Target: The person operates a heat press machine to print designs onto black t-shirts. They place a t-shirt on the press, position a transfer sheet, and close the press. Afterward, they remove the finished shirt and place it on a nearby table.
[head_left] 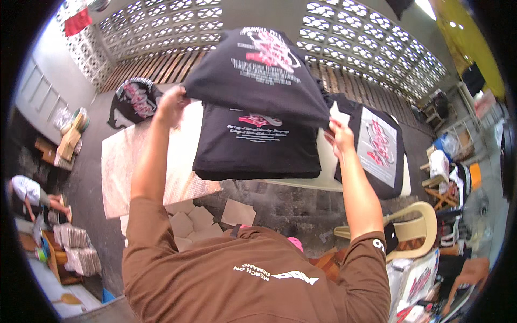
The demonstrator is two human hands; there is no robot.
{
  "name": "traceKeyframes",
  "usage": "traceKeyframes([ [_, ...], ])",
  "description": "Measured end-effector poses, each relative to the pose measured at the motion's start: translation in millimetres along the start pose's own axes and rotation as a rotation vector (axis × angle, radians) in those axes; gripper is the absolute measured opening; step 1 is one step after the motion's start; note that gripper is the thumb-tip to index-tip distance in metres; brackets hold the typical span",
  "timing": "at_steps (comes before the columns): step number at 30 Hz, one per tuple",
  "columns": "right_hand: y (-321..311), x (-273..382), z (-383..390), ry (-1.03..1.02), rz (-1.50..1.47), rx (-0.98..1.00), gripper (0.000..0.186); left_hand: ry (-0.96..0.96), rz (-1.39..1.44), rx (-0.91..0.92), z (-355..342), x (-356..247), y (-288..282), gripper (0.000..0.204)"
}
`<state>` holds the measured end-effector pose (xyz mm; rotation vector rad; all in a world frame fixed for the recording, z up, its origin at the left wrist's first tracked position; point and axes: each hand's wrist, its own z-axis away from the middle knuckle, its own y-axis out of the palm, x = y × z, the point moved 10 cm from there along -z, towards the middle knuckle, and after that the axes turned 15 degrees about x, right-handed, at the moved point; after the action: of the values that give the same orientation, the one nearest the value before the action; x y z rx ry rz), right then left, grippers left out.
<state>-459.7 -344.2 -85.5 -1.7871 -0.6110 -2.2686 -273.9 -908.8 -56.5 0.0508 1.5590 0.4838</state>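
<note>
head view: left hand (172, 106) is gripping a black shirt (258, 94) above the shirt pile (256, 160); right hand (340, 139) is seemingly pinching its corner; pulling evenly should be helping it lie flat.

Raised black shirt (226, 70) with white lettering, shirt stack (258, 159) with white text, brown shirt (226, 293) with white lettering

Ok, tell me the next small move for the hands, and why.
Probably draw the left hand slightly toward the body, squaring the held shirt over the shirt pile. It and the right hand appear to grip the held shirt's near corners, but that edge slants, its left corner farther from the body, while the pile's front edge runs nearly straight across.
</note>
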Motion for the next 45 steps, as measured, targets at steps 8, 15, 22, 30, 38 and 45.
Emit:
traceKeyframes([
  [8,-27,-136,12,0.163,0.352,0.177,0.01,-0.328,0.001,-0.437,164,228,-71,0.015],
  [15,-13,-173,42,0.255,0.137,0.251,0.009,-0.586,-0.561,-0.81,223,212,-99,0.027],
  [22,-147,-96,24,-0.286,0.966,-0.174,0.02,0.011,-1.487,-0.346,61,167,188,0.05],
  [30,-294,-157,-6,0.479,1.499,-0.28,0.073,-0.002,-1.602,0.274,37,272,349,0.053],
  [38,-276,-97,-34,-0.105,1.846,0.017,0.033,0.397,-1.309,0.48,-23,220,502,0.032],
  [45,-321,-84,-76,-0.019,1.308,0.145,0.034,0.015,-1.397,0.555,-62,427,637,0.065],
])
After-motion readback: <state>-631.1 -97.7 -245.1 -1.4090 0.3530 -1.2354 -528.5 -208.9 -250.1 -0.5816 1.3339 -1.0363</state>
